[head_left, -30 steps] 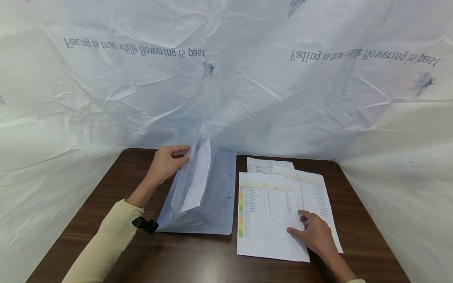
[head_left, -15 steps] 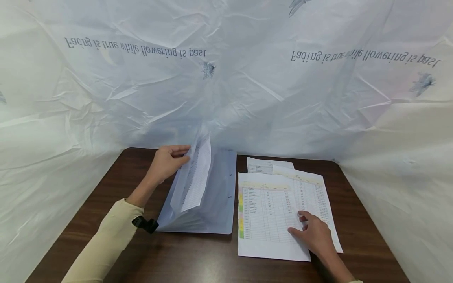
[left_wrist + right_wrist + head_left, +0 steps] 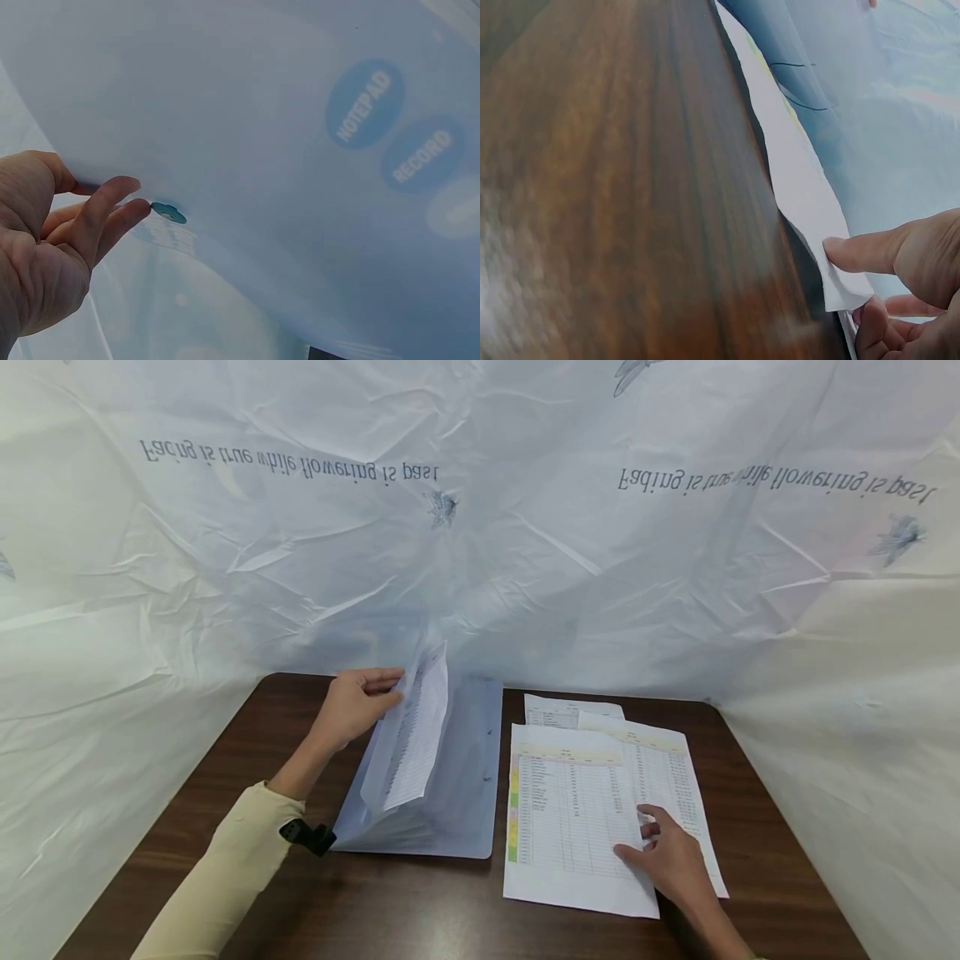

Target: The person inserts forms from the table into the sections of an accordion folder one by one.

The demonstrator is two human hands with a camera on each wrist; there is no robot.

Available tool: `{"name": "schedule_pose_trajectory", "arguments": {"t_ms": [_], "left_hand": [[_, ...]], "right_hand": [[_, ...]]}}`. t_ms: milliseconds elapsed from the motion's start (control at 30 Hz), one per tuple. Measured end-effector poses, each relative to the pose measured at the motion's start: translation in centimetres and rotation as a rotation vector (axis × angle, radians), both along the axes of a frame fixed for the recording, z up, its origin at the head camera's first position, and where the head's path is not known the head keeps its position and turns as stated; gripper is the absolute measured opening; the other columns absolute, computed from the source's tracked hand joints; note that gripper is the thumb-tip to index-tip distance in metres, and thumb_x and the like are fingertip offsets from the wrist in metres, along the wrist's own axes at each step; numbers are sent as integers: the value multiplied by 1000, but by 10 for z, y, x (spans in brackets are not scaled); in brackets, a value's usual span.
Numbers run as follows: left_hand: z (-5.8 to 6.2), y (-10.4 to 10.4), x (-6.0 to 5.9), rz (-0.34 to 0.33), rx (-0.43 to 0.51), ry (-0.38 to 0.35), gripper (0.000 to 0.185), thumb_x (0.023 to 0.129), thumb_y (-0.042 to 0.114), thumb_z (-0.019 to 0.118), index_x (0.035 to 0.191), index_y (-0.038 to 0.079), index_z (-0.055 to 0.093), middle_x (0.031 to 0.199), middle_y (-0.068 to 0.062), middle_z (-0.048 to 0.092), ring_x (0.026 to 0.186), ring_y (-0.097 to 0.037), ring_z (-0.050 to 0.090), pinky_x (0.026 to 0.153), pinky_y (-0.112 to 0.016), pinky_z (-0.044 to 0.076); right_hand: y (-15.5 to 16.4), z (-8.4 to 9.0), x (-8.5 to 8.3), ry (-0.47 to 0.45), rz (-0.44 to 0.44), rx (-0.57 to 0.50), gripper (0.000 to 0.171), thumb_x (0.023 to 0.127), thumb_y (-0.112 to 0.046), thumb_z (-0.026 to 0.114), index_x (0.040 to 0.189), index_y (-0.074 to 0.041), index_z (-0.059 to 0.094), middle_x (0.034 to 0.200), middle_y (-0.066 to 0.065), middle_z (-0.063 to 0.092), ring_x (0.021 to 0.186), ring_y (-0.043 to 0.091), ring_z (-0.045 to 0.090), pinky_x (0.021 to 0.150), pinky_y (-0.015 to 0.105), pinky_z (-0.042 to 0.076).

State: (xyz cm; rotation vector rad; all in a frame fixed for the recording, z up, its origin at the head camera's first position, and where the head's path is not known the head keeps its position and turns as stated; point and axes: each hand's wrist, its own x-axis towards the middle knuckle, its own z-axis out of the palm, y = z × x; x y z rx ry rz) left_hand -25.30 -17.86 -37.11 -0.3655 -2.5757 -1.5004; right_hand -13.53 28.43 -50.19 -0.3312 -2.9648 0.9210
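Observation:
My left hand (image 3: 351, 703) pinches the raised cover of a translucent bluish plastic folder (image 3: 468, 777) on the table. A printed sheet (image 3: 423, 735) stands tilted inside. In the left wrist view, the cover (image 3: 225, 112) shows blue ovals reading NOTEPAD and RECORD, with a teal snap (image 3: 169, 213) near my left fingers. To the right, my right hand (image 3: 675, 858) pinches the lower right edge of a printed table sheet (image 3: 566, 827) with a coloured left margin. In the right wrist view, my thumb lies on top of this sheet (image 3: 802, 176), with fingers beneath its edge.
Two more printed sheets lie beyond and partly under the held one: one at the back (image 3: 555, 708), one at the right (image 3: 671, 768). A dark wooden table (image 3: 375, 910) bears everything. White printed plastic sheeting (image 3: 480, 568) rises close behind and at both sides.
The held sheet in my right hand has shifted and tilted slightly, its top edge moving a little right. My left hand and the folder have stayed nearly still.

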Motion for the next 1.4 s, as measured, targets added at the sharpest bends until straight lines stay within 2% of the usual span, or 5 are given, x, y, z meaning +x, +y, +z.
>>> {"name": "schedule_pose_trajectory", "arguments": {"t_ms": [167, 400, 633, 900, 1400], "left_hand": [[0, 0, -1, -7, 5, -3, 42, 96, 15, 69, 137, 7, 66, 129, -16, 69, 111, -30, 70, 72, -31, 60], [-3, 0, -2, -20, 14, -1, 42, 96, 15, 70, 137, 7, 66, 129, -16, 69, 110, -30, 71, 73, -31, 61], [-3, -2, -4, -11, 9, 5, 41, 96, 14, 71, 136, 8, 67, 128, -17, 70, 111, -30, 70, 74, -29, 60], [-2, -4, -4, -16, 15, 4, 40, 96, 13, 70, 136, 8, 67, 129, -16, 69, 114, -30, 69, 77, -30, 60], [-2, -6, -4, -8, 7, 16, 40, 96, 13, 70, 135, 7, 67, 128, -16, 70, 113, -29, 70, 80, -32, 60]], "right_hand": [[6, 3, 1, -28, 1, -58, 80, 78, -16, 87, 142, 11, 47, 87, 8, 69, 70, 19, 58, 57, 29, 45], [14, 12, 3, -97, 20, -194, 56, 87, -16, 81, 130, 12, 61, 93, 8, 68, 81, 19, 60, 62, 28, 50], [15, 19, 5, -115, 46, -258, 29, 89, -13, 77, 109, 6, 68, 85, 6, 69, 77, 18, 60, 61, 27, 50], [21, 23, 4, -147, 30, -331, 30, 94, -14, 72, 113, 7, 64, 89, 9, 74, 75, 20, 68, 65, 32, 54], [28, 47, 7, -98, 37, -297, 49, 95, -19, 74, 130, 11, 59, 98, 12, 75, 82, 20, 69, 67, 31, 56]]}}
